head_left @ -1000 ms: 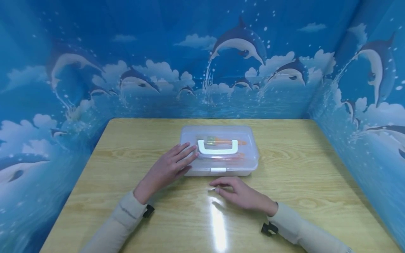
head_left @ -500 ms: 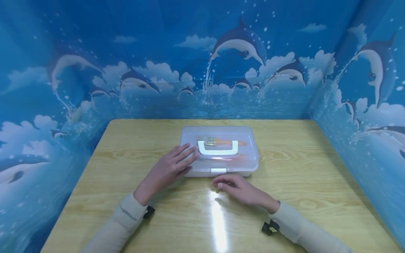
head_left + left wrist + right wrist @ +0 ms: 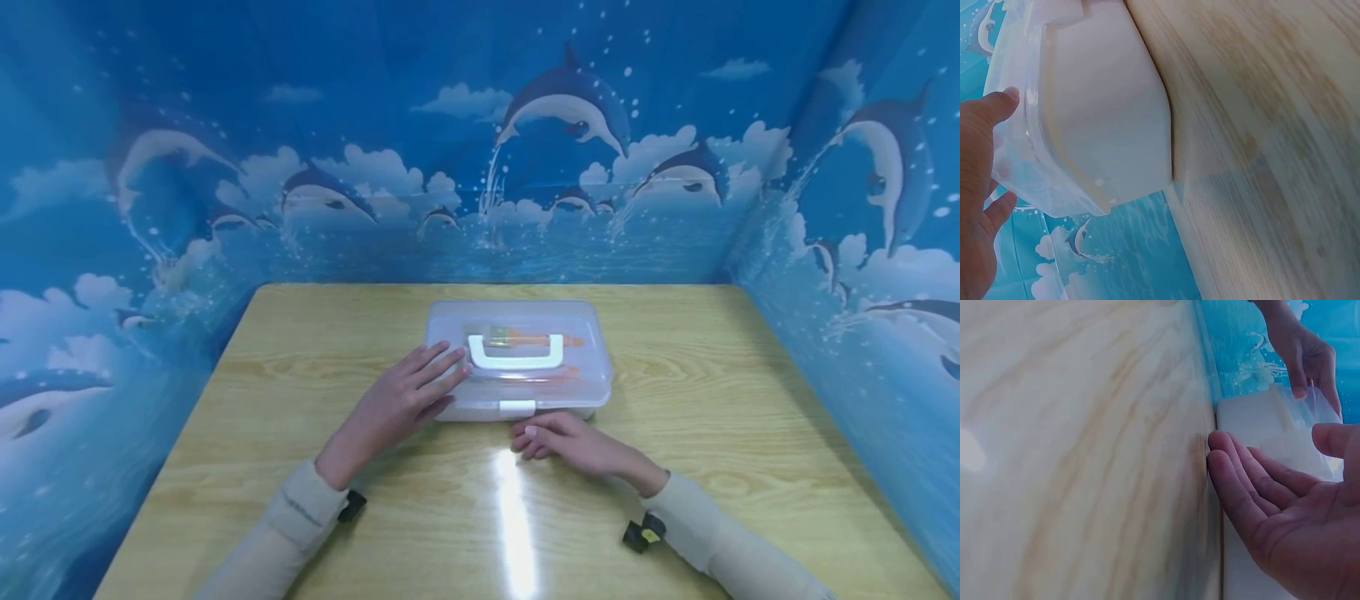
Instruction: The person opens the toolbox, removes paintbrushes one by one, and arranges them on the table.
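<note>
A clear plastic storage box (image 3: 450, 312) with a white handle (image 3: 516, 363) and a white front latch (image 3: 517, 408) stands closed on the table. Orange-handled brushes (image 3: 525, 337) show through its lid. My left hand (image 3: 401, 398) rests with spread, fairly straight fingers on the lid's left side; the left wrist view has its fingertips on the clear lid edge (image 3: 1032, 112). Just in front of the box, below the latch, is my right hand (image 3: 566, 442). Its fingers are loosely bent and hold nothing; the right wrist view shows the bare palm (image 3: 1310, 531) beside the box's front wall.
The wood-grain table (image 3: 300, 333) extends on all sides of the box, with a bright light reflection in front. Blue dolphin-print cloth (image 3: 375, 242) hangs behind and along both sides. Black straps with small devices (image 3: 645, 532) sit at the wrists.
My right hand has shifted slightly right and closer to the box's front, its fingers turning lower. The left hand and the box have stayed in place.
</note>
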Motion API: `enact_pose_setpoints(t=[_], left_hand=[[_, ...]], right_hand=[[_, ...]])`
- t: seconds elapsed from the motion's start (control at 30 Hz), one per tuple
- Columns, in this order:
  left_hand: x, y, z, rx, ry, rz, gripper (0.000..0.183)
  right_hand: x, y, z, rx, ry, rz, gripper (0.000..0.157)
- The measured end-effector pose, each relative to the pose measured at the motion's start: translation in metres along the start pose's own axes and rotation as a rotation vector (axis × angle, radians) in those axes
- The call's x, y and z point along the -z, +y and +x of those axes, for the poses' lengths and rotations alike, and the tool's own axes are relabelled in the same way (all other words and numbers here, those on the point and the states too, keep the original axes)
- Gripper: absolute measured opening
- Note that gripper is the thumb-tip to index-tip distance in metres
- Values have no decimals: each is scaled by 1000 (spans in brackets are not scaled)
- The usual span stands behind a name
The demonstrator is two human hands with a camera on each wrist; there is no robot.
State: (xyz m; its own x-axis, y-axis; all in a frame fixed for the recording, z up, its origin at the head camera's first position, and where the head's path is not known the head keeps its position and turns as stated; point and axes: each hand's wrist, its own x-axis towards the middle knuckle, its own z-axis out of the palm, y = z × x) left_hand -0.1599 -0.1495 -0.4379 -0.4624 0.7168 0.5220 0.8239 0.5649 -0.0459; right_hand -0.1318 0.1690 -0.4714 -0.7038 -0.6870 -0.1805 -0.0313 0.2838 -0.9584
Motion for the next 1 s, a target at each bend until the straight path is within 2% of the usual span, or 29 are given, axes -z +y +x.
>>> enact_pose_setpoints(t=[0.3,0.47,0.73,1.0], left_hand=[[0,1,1,-1,9,-9,66],[1,2,1,12,1,-4,66],[1,3,1,15,3,-12,66],[1,2,2,13,11,-22,65]], right_hand=[[3,4,0,-73,20,141,49],[3,5,2,-105,55,182,53],[-3,5,3,-112,100,274,58],[-8,5,5,-130,164,379,71]])
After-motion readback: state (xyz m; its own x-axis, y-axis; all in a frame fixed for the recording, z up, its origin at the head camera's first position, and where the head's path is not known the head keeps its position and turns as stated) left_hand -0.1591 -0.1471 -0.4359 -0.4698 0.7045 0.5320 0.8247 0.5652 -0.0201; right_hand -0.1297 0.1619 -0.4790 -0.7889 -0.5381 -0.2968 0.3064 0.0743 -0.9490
